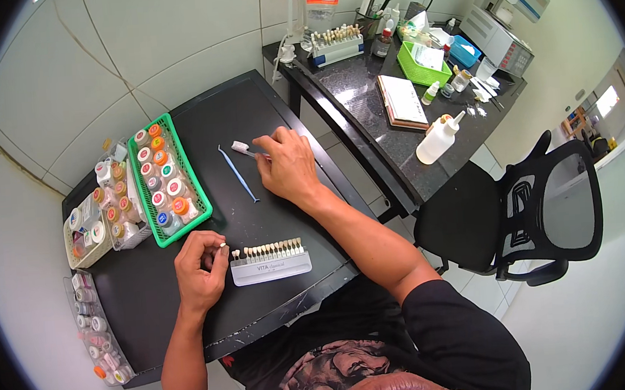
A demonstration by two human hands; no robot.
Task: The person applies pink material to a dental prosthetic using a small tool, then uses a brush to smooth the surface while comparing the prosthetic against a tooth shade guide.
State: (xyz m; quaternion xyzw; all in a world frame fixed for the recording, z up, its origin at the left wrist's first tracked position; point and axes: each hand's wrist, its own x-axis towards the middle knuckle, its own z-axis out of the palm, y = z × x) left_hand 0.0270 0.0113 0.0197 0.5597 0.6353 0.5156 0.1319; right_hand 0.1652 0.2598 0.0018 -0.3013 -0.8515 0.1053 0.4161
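My left hand [200,264] pinches a single tooth shade tab [223,247] just left of a grey shade guide holder [270,264], which carries a row of several tooth-coloured tabs. My right hand [288,164] rests farther back on the black table [153,293], its fingers closed on a small white-tipped tool [242,148]. A thin blue instrument [238,174] lies on the table to the left of that hand.
A green tray [197,181] with several small colour-capped jars stands at the left, with more jars in clear boxes [90,232] beside it. A dark counter [364,97] at the right holds a white squeeze bottle [437,138], a notebook and a green basket. A black office chair [538,208] stands at the right.
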